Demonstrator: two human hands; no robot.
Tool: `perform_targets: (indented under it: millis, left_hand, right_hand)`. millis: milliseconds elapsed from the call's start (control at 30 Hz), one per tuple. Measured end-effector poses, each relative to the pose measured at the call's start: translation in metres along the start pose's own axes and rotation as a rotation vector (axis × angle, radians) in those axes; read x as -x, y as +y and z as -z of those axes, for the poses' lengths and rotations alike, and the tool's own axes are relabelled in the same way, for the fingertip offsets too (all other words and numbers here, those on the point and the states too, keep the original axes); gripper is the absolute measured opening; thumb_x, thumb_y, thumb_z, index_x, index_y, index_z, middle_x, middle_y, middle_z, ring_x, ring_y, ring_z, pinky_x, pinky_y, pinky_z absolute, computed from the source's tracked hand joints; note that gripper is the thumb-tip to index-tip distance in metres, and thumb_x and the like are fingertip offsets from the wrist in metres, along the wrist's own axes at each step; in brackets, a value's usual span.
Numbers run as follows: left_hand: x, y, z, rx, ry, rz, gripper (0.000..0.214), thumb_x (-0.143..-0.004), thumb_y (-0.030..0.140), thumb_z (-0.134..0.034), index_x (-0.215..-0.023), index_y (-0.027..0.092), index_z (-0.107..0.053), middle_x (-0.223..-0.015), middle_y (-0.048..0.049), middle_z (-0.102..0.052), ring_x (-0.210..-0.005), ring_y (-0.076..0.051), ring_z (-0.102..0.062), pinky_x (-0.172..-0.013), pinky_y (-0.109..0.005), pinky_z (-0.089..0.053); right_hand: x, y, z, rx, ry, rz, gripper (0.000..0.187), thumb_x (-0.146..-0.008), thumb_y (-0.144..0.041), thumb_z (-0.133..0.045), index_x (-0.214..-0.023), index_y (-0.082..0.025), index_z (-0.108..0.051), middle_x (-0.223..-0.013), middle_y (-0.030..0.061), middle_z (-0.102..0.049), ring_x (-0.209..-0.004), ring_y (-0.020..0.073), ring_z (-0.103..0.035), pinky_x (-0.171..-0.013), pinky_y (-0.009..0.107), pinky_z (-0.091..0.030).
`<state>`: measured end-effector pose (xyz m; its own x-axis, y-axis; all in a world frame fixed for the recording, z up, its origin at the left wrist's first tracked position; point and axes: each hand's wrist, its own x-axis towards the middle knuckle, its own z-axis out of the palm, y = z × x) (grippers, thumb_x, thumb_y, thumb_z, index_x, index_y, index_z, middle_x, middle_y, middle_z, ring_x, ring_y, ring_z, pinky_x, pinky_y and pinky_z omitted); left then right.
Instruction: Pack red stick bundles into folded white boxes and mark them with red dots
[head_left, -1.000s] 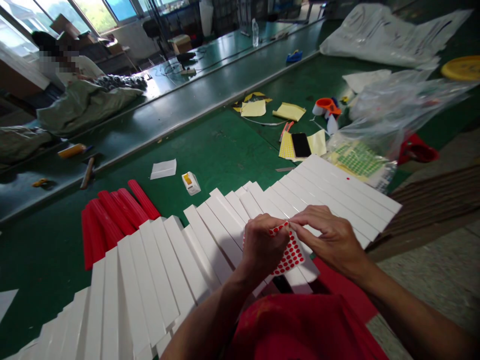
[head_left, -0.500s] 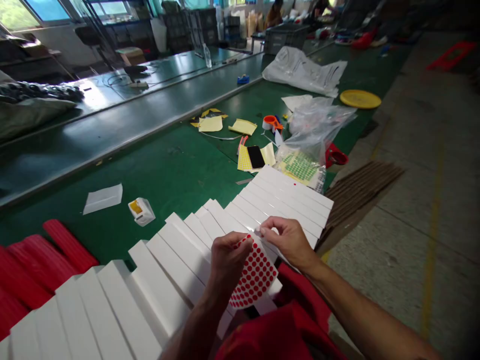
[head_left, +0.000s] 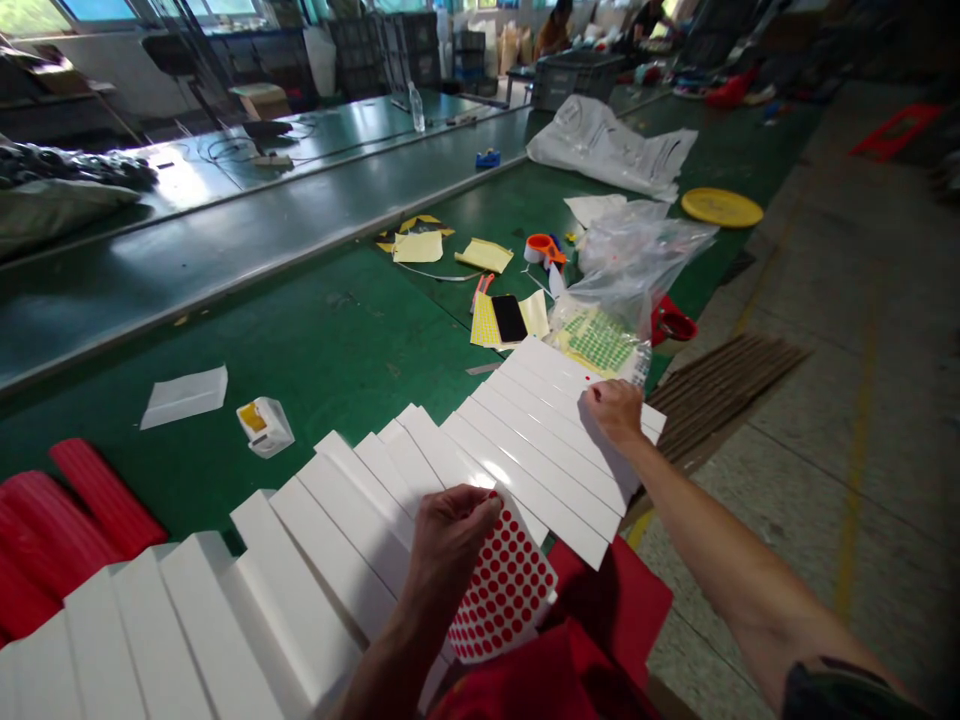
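Note:
My left hand (head_left: 452, 535) pinches the top corner of a white sheet of round red stickers (head_left: 510, 580), which hangs over my lap. My right hand (head_left: 616, 410) is out at the far end of a row of overlapping flat white boxes (head_left: 517, 450). Its fingers are bent together and low over a box surface; whatever is between the fingertips is hidden. Just beyond those fingertips, a single red dot sticker (head_left: 587, 378) shows on the last white box. More white boxes (head_left: 307, 560) fan out towards the lower left.
Red rolls (head_left: 105, 495) lie at the left, near a small white-and-yellow packet (head_left: 265, 427). Beyond the boxes are a black phone (head_left: 509, 319), an orange tape dispenser (head_left: 545, 249), a clear plastic bag (head_left: 637, 250) and a yellow disc (head_left: 721, 207). Flattened cardboard (head_left: 735, 385) sticks out at the right.
My right hand has moved away from the sticker sheet, forward and right, to the far white boxes. My left hand still holds the sheet. The view has shifted slightly.

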<state>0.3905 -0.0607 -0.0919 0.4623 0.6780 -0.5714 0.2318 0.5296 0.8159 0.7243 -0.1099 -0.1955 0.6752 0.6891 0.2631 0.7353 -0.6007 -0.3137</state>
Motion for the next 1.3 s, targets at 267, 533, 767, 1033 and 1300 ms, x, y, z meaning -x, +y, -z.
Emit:
perform_targets:
  millis: [267, 533, 767, 1033, 1300]
  left_hand:
    - [-0.004, -0.005, 0.001, 0.024, -0.001, 0.012, 0.035, -0.064, 0.046, -0.076, -0.067, 0.012, -0.072, -0.049, 0.0, -0.057, -0.043, -0.008, -0.045, -0.047, -0.022, -0.033]
    - [0.006, 0.017, 0.002, 0.163, -0.043, 0.045, 0.028, -0.064, 0.038, -0.079, -0.068, 0.011, -0.072, -0.053, -0.0009, -0.061, -0.046, -0.008, -0.049, -0.052, -0.022, -0.036]
    - [0.012, 0.035, 0.004, 0.367, -0.023, -0.057, 0.029, -0.065, 0.035, -0.082, -0.061, 0.01, -0.069, -0.052, -0.0003, -0.06, -0.049, -0.008, -0.049, -0.054, -0.021, -0.037]
    - [0.018, 0.031, 0.01, 0.501, 0.04, -0.249, 0.027, -0.078, 0.039, -0.073, -0.079, 0.012, -0.072, -0.059, -0.0001, -0.064, -0.054, -0.01, -0.054, -0.059, -0.023, -0.043]
    - [0.035, 0.036, 0.027, 0.382, 0.128, -0.413, 0.065, -0.073, 0.028, -0.077, -0.134, 0.019, -0.056, -0.072, 0.003, -0.066, -0.059, -0.01, -0.059, -0.062, -0.022, -0.048]
  right_hand:
    - [0.007, -0.009, 0.003, 0.242, -0.175, 0.309, 0.031, -0.089, -0.011, -0.042, -0.074, -0.009, -0.069, -0.079, 0.0182, -0.064, -0.084, 0.0266, -0.046, -0.08, 0.041, -0.027]
    - [0.011, -0.033, 0.031, 0.222, -0.236, 0.302, 0.027, -0.087, -0.01, -0.046, -0.081, -0.008, -0.072, -0.099, 0.0232, -0.067, -0.099, 0.0327, -0.052, -0.093, 0.052, -0.03]
    - [0.078, -0.109, 0.077, -0.801, -0.736, 0.024, 0.052, -0.099, -0.052, -0.038, -0.113, -0.014, -0.07, -0.1, 0.0126, -0.072, -0.091, 0.0242, -0.067, -0.085, 0.041, -0.053]
    - [0.13, -0.172, 0.113, -1.299, -0.531, -0.341, 0.06, -0.071, -0.038, -0.083, -0.125, -0.022, -0.064, -0.071, -0.0024, -0.061, -0.056, 0.0111, -0.057, -0.054, 0.024, -0.051]
    - [0.133, -0.173, 0.113, -1.25, -0.485, -0.243, 0.05, -0.075, -0.042, -0.08, -0.12, -0.022, -0.07, -0.069, 0.0021, -0.069, -0.06, 0.0191, -0.063, -0.054, 0.032, -0.055]
